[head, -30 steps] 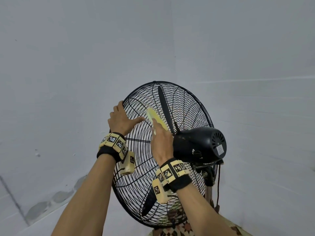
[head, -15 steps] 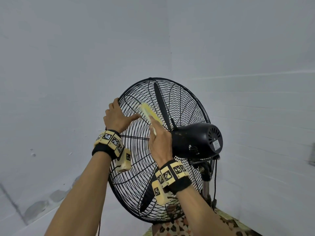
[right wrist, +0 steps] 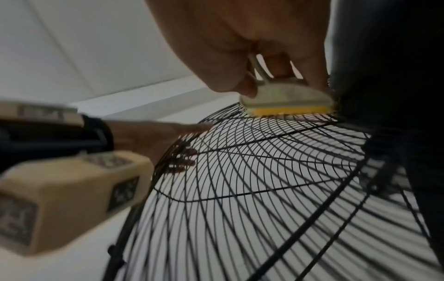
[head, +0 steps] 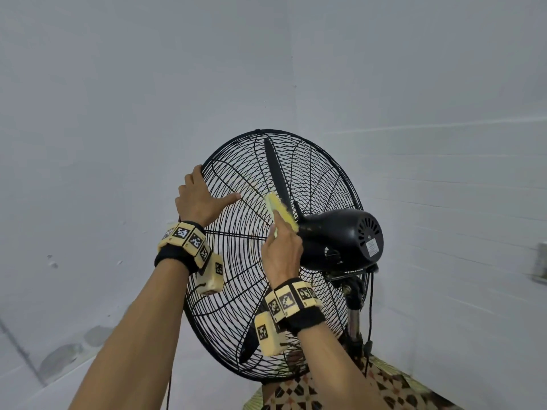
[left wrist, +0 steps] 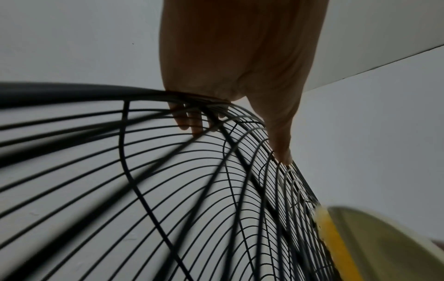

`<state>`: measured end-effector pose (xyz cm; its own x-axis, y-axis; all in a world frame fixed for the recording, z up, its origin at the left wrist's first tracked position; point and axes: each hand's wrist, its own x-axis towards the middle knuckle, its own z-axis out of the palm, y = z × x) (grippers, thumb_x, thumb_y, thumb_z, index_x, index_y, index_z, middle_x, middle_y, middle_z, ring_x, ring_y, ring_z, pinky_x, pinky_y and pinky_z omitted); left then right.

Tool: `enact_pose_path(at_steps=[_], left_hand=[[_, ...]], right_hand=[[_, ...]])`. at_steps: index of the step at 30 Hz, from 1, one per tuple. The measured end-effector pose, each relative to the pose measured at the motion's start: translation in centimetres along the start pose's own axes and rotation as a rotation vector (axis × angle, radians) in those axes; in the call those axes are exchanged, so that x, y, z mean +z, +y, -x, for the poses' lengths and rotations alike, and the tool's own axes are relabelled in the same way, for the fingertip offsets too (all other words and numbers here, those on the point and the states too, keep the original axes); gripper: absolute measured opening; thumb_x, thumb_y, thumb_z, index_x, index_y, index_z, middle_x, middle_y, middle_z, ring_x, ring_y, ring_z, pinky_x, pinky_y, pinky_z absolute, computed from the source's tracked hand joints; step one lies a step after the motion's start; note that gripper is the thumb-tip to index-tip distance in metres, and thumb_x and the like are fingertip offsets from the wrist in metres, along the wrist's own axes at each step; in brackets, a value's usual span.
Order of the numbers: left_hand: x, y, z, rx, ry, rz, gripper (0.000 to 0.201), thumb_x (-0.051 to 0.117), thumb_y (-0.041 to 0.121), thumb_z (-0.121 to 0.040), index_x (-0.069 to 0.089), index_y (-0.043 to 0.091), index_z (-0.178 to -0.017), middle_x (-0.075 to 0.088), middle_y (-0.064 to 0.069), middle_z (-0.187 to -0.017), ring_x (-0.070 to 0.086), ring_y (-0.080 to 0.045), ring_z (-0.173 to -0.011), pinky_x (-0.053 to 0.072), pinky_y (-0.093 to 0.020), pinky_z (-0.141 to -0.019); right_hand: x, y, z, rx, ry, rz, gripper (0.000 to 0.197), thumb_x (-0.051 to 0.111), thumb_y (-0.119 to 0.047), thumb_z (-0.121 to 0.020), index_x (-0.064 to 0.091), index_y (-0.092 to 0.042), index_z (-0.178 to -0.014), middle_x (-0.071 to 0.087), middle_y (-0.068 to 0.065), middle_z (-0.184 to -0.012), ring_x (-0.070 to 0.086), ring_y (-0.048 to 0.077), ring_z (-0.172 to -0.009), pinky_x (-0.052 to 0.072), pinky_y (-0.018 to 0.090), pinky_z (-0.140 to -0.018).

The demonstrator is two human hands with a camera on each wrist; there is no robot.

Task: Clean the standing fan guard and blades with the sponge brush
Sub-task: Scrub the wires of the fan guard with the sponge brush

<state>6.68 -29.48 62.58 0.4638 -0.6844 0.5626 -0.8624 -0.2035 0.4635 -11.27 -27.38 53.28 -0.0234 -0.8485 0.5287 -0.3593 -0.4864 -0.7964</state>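
Observation:
A black standing fan faces away from me, its wire guard point(head: 236, 261) round and its blades point(head: 276, 173) dark behind the wires. My left hand point(head: 201, 199) grips the guard's upper left rim point(left wrist: 72, 91), fingers hooked over it, thumb stretched along the wires point(left wrist: 283, 152). My right hand point(head: 281, 250) holds the sponge brush point(head: 279, 210) by its pale handle, the yellow sponge point(right wrist: 288, 110) pressed flat on the rear guard right beside the black motor housing point(head: 340, 241). In the left wrist view the sponge brush point(left wrist: 336, 243) shows at lower right.
Plain pale walls meet in a corner behind the fan. The fan's pole point(head: 353, 318) and black cord point(head: 370, 315) drop below the motor. A patterned cloth point(head: 340, 389) lies at the fan's foot, bottom right.
The brush has slid down and right along the rear guard, from near the left thumb to beside the motor. The left hand keeps its hold on the rim.

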Motion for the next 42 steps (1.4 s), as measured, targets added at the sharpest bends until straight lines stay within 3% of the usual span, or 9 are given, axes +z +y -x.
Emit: enact_pose_path(at_steps=[5, 10, 14, 20, 26, 31, 34, 37, 42], left_hand=[[-0.2, -0.3, 0.0, 0.008, -0.024, -0.038, 0.129, 0.088, 0.065, -0.068, 0.016, 0.014, -0.163, 0.031, -0.014, -0.163, 0.036, -0.040, -0.146, 0.037, -0.061, -0.113], [-0.4, 0.0, 0.3, 0.001, -0.037, -0.027, 0.134, 0.087, 0.070, -0.064, 0.015, 0.016, -0.163, 0.030, -0.013, -0.164, 0.035, -0.039, -0.147, 0.037, -0.060, -0.113], [-0.4, -0.2, 0.1, -0.009, -0.035, -0.018, 0.131, 0.089, 0.066, -0.065, 0.017, 0.016, -0.163, 0.032, -0.012, -0.163, 0.036, -0.039, -0.146, 0.037, -0.061, -0.114], [-0.5, 0.2, 0.3, -0.004, -0.032, -0.006, 0.133, 0.089, 0.067, -0.063, 0.017, 0.017, -0.162, 0.033, -0.013, -0.162, 0.036, -0.039, -0.146, 0.036, -0.060, -0.114], [-0.6, -0.1, 0.3, -0.015, -0.032, -0.016, 0.129, 0.089, 0.063, -0.067, 0.017, 0.016, -0.163, 0.032, -0.014, -0.162, 0.037, -0.040, -0.146, 0.037, -0.061, -0.115], [-0.6, 0.4, 0.6, -0.006, -0.035, -0.011, 0.131, 0.089, 0.066, -0.065, 0.017, 0.017, -0.163, 0.033, -0.013, -0.162, 0.036, -0.039, -0.146, 0.036, -0.060, -0.115], [-0.7, 0.3, 0.5, -0.014, -0.036, -0.013, 0.130, 0.089, 0.064, -0.066, 0.017, 0.017, -0.163, 0.032, -0.013, -0.163, 0.036, -0.039, -0.147, 0.036, -0.060, -0.115], [-0.7, -0.1, 0.4, -0.012, -0.036, -0.008, 0.129, 0.089, 0.063, -0.066, 0.018, 0.016, -0.163, 0.032, -0.013, -0.163, 0.036, -0.039, -0.147, 0.036, -0.062, -0.115], [-0.7, 0.5, 0.6, 0.004, -0.039, -0.005, 0.130, 0.088, 0.066, -0.064, 0.018, 0.017, -0.163, 0.033, -0.013, -0.163, 0.037, -0.039, -0.146, 0.037, -0.062, -0.115]], right_hand=[[0.6, -1.6, -0.1, -0.278, -0.092, -0.146, 0.043, 0.046, -0.023, -0.109, 0.047, -0.024, -0.152, 0.055, 0.014, -0.148, 0.055, 0.030, -0.133, 0.054, 0.047, -0.104], [-0.1, 0.2, -0.3, 0.013, 0.035, -0.077, 0.048, 0.051, -0.014, -0.105, 0.046, -0.021, -0.152, 0.062, 0.012, -0.136, 0.059, 0.028, -0.126, 0.049, 0.043, -0.109], [-0.1, -0.9, -0.3, -0.255, -0.072, -0.194, 0.042, 0.047, -0.024, -0.109, 0.049, -0.021, -0.151, 0.060, 0.010, -0.143, 0.060, 0.026, -0.127, 0.052, 0.044, -0.106], [-0.9, 0.7, -0.6, 0.007, 0.020, -0.089, 0.046, 0.050, -0.016, -0.107, 0.047, -0.023, -0.152, 0.065, 0.015, -0.134, 0.064, 0.029, -0.118, 0.052, 0.039, -0.104], [-0.9, -0.5, -0.2, -0.270, -0.071, -0.209, 0.042, 0.049, -0.020, -0.108, 0.050, -0.021, -0.150, 0.058, 0.008, -0.145, 0.059, 0.024, -0.129, 0.049, 0.035, -0.109], [-0.7, 0.2, -0.5, 0.035, 0.023, -0.033, 0.051, 0.051, -0.014, -0.105, 0.043, -0.024, -0.154, 0.062, 0.011, -0.135, 0.060, 0.028, -0.123, 0.051, 0.038, -0.105], [-0.4, -0.6, -0.4, -0.103, -0.044, -0.080, 0.048, 0.050, -0.018, -0.107, 0.044, -0.022, -0.154, 0.061, 0.011, -0.140, 0.058, 0.028, -0.127, 0.049, 0.041, -0.108], [-1.0, -0.6, -0.1, -0.274, -0.058, -0.220, 0.044, 0.049, -0.021, -0.108, 0.047, -0.024, -0.152, 0.062, 0.010, -0.140, 0.066, 0.025, -0.118, 0.056, 0.040, -0.100], [-1.2, 0.9, -1.0, 0.039, 0.036, -0.022, 0.052, 0.052, -0.019, -0.106, 0.041, -0.029, -0.155, 0.066, 0.011, -0.131, 0.064, 0.029, -0.117, 0.055, 0.042, -0.100]])
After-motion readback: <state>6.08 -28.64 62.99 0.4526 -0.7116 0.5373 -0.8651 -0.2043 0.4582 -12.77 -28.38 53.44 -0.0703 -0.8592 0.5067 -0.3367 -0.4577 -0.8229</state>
